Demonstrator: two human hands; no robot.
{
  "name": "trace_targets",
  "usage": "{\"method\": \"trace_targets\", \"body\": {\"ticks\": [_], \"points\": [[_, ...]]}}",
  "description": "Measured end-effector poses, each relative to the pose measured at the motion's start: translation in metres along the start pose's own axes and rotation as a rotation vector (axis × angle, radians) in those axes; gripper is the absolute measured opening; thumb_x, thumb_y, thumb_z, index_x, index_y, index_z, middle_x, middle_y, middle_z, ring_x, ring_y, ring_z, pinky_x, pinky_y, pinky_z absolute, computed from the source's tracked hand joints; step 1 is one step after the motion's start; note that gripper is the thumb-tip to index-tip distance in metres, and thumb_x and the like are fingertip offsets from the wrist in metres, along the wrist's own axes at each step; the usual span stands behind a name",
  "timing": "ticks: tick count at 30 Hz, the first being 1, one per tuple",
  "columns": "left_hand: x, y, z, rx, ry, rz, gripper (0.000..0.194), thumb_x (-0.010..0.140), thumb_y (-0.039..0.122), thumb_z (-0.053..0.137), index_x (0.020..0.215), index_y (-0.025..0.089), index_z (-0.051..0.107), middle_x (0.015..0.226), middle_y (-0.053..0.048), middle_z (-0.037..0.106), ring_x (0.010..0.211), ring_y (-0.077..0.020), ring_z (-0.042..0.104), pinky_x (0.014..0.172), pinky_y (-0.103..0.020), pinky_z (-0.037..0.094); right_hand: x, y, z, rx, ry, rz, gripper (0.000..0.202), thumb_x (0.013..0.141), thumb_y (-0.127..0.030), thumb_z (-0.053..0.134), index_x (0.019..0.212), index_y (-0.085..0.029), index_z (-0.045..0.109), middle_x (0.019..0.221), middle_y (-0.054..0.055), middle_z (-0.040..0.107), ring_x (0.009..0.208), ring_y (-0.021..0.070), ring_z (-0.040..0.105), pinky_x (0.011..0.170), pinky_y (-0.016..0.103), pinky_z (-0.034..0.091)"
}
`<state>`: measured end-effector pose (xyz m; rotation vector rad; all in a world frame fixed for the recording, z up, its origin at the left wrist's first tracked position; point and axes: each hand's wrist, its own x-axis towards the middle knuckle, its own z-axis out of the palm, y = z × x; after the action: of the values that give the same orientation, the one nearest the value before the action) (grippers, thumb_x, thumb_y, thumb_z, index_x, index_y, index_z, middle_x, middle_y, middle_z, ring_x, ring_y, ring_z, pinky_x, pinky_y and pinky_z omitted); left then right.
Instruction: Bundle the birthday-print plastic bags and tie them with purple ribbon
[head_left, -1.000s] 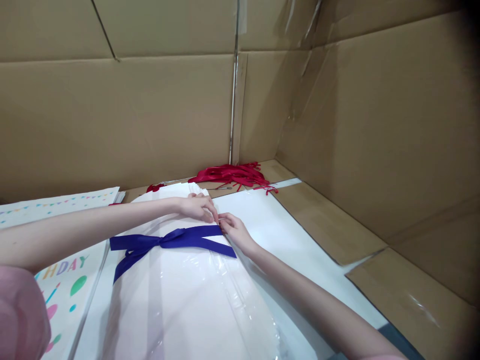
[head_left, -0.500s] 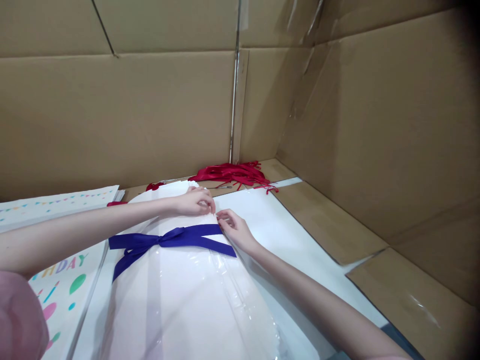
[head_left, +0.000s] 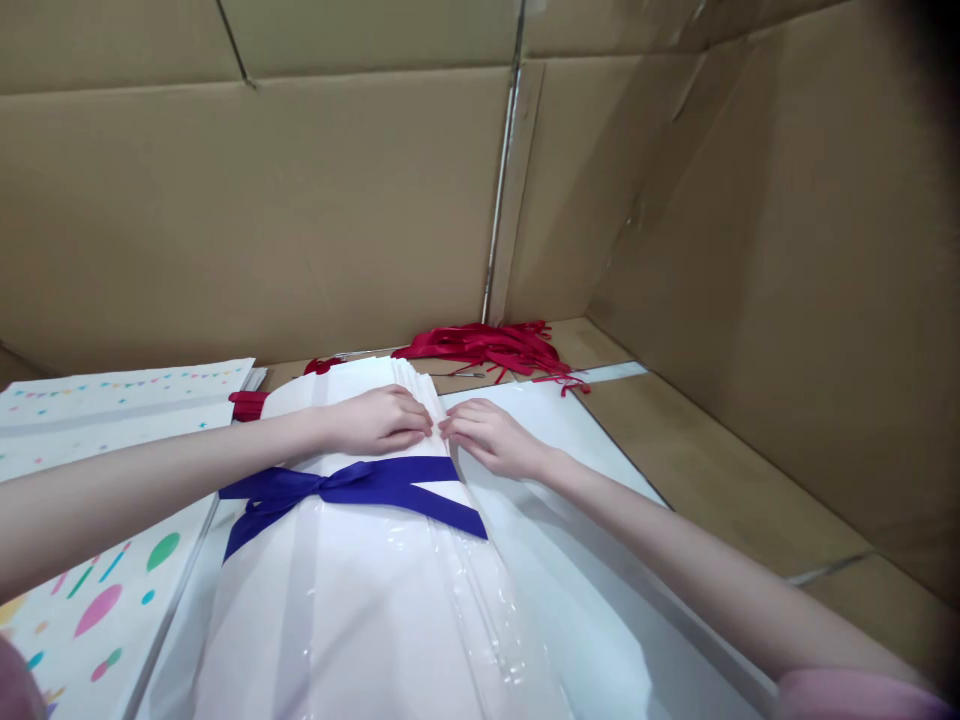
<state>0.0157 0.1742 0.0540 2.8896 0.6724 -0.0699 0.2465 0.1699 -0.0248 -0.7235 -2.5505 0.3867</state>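
A thick stack of white sheets (head_left: 360,600), with shiny clear plastic along its right side, lies before me. A dark blue ribbon (head_left: 390,475) is knotted across it, its loose ends spread to both sides. Above the ribbon, my left hand (head_left: 382,420) rests on the stack, fingers curled at its right edge. My right hand (head_left: 495,437) meets it from the right, fingers closed against the fanned sheet edges. The fingertips nearly touch, and exactly how many sheets are between them is hidden.
On the left lie white printed sheets (head_left: 112,410) with coloured flags and balloons. A heap of red ribbons (head_left: 480,347) lies at the back, with a thin metal tool (head_left: 457,375) nearby. Cardboard walls (head_left: 300,220) rise behind and on the right. A white board (head_left: 577,520) lies beneath the stack.
The view has shifted slightly. My left hand has flattened from a raised pinch onto the sheets, and my right hand has turned with its back upward; both stay at the stack's right edge.
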Motion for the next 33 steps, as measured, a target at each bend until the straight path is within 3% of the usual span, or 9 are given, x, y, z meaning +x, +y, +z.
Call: {"method": "trace_targets", "body": {"ticks": [7,17,26,33], "points": [[0.000,0.004,-0.003,-0.044,-0.036,-0.027,0.034,0.092,0.029,0.033,0.112,0.023,0.059,0.111,-0.001,0.059,0.104,-0.0068,0.051,0.105,-0.022,0.028,0.019,0.007,-0.010,0.136,-0.159,-0.067,0.023,0.087,-0.026,0.043,0.087,-0.018,0.064,0.102,0.003,0.053,0.100,0.0099,0.040,0.094,0.027,0.028],[0.002,0.000,-0.001,-0.061,-0.040,-0.018,0.032,0.091,0.028,0.033,0.111,0.025,0.058,0.111,0.000,0.058,0.104,-0.0067,0.052,0.102,-0.022,0.028,0.024,0.004,-0.013,0.349,-0.377,0.170,0.019,0.087,-0.025,0.045,0.088,-0.016,0.061,0.109,0.004,0.046,0.111,0.0139,0.034,0.102,0.040,0.025],[0.007,-0.001,-0.005,0.034,-0.075,0.022,0.036,0.090,0.027,0.034,0.120,0.027,0.052,0.124,-0.002,0.050,0.115,-0.0111,0.044,0.104,-0.026,0.024,0.014,0.001,0.001,0.380,-0.230,0.272,0.015,0.087,-0.023,0.047,0.089,-0.017,0.060,0.110,0.003,0.045,0.112,0.0126,0.033,0.103,0.039,0.023],[0.007,-0.001,-0.004,0.047,-0.116,0.036,0.034,0.091,0.025,0.032,0.116,0.030,0.054,0.119,0.002,0.053,0.111,-0.0076,0.047,0.104,-0.025,0.021,0.013,-0.004,-0.002,0.266,-0.240,0.268,0.019,0.089,-0.032,0.046,0.090,-0.020,0.062,0.110,0.002,0.046,0.107,0.0126,0.032,0.096,0.036,0.022]]}}
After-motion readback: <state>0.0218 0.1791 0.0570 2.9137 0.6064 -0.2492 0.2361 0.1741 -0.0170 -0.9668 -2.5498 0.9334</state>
